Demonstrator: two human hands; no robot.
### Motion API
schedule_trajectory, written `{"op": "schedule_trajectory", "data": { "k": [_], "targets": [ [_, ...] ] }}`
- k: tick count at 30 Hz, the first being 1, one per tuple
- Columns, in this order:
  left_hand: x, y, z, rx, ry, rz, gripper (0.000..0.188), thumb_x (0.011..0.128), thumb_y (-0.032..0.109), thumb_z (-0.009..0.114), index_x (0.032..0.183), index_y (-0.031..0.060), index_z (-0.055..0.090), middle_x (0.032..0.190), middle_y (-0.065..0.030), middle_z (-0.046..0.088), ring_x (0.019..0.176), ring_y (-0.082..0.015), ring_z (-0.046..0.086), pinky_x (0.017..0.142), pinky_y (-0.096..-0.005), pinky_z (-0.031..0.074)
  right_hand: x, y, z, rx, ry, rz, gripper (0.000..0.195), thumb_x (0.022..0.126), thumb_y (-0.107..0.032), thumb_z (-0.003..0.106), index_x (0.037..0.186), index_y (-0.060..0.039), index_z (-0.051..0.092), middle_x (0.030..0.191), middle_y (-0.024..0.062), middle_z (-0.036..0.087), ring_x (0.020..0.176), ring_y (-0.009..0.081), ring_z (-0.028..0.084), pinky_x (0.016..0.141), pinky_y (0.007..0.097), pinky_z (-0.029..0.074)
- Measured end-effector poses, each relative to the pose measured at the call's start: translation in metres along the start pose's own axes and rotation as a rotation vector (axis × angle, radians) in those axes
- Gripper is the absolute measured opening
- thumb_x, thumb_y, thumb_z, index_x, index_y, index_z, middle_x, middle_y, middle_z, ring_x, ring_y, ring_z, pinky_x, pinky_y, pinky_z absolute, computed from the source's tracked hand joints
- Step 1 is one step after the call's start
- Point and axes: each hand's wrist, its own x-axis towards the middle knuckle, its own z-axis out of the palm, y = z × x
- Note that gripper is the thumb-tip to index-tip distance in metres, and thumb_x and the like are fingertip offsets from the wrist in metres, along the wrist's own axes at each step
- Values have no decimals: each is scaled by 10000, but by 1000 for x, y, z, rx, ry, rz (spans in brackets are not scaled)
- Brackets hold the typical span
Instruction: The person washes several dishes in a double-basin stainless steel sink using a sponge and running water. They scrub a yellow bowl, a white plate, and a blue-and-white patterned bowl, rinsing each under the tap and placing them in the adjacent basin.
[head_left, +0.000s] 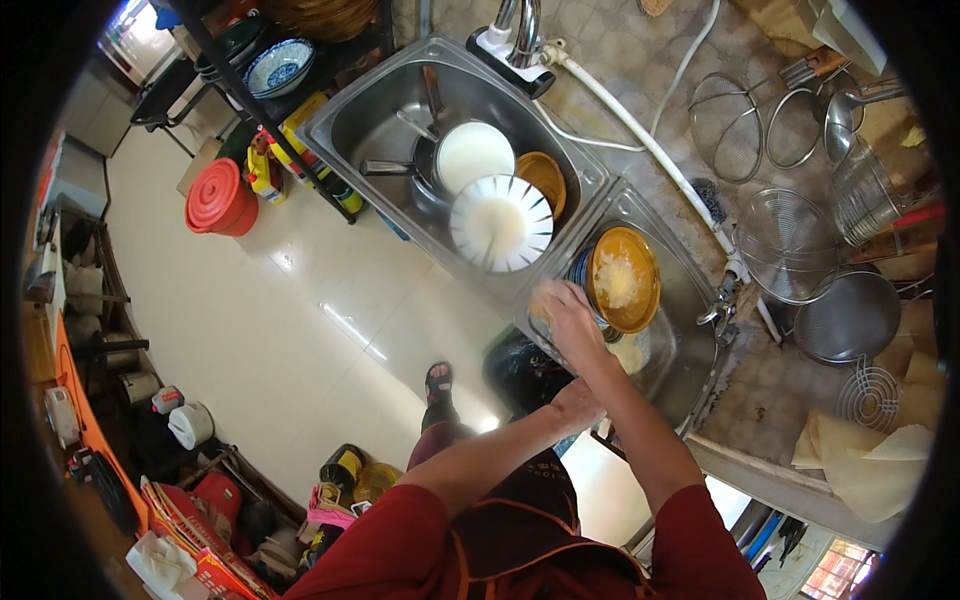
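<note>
My right hand (571, 319), blurred with its fingers bent, is over the near left rim of the smaller sink basin (679, 375). A yellowish blur shows at its fingertips; I cannot tell whether it is held. Just right of this hand, an orange-brown bowl (645, 259) with pale suds inside tops a stack with blue-patterned ware (579, 270). My left hand (577, 405) is at the basin's near edge, its far part hidden by my right forearm. Soaking in the larger basin (367, 124) are a white plate with dark rim stripes (501, 223), a white bowl (475, 157) and a brown bowl (553, 180).
A chrome faucet (527, 37) stands behind the larger basin, where a pan handle (386, 168) juts out. Wire strainers (787, 244) crowd the right wall beside a white pipe (637, 127) and tap (720, 307). A red lidded bucket (221, 199) stands on the floor.
</note>
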Motion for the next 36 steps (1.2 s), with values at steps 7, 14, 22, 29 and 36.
{"op": "schedule_trajectory", "data": {
  "k": [7, 14, 22, 29, 36],
  "targets": [
    [8, -43, 29, -151, 7, 3, 377, 1074, 272, 454, 1356, 52, 572, 1423, -162, 591, 1361, -278, 516, 1120, -422, 403, 37, 19, 48, -84, -116, -167, 281, 871, -37, 595, 1134, -68, 689, 1307, 139, 624, 1361, 375, 487, 1134, 427, 432],
    [2, -41, -2, 56, 165, 68, 252, 979, 119, 552, 1200, 28, 632, 1183, -210, 669, 1158, -384, 620, 993, -481, 477, -29, -6, -26, 15, 88, 69, 311, 835, -19, 679, 1144, -50, 685, 1299, 154, 639, 1261, 358, 568, 1055, 423, 476],
    [42, -88, -32, -472, 653, -465, 470, 1082, 360, 475, 1290, -57, 540, 1234, -281, 629, 1147, -441, 597, 1002, -475, 468, -193, 75, -75, 706, 683, 1018, 281, 880, -57, 790, 1123, -30, 653, 1071, 129, 732, 908, 227, 733, 748, 373, 625],
    [134, -72, -66, -1256, 797, -519, 514, 1097, 445, 423, 1440, 74, 518, 1360, -79, 621, 1253, -254, 592, 1069, -425, 483, -243, 199, -32, 1398, 965, 1191, 279, 904, -52, 747, 1164, -36, 648, 1017, 108, 718, 843, 263, 729, 671, 442, 642],
    [150, -136, -79, -1330, 547, -302, 475, 1085, 348, 479, 1458, 57, 516, 1387, -86, 616, 1233, -257, 622, 1021, -429, 543, -191, 271, -19, 1793, 669, 950, 302, 948, -82, 637, 1235, 11, 654, 1065, 148, 697, 906, 328, 719, 727, 530, 651]
  ]
}}
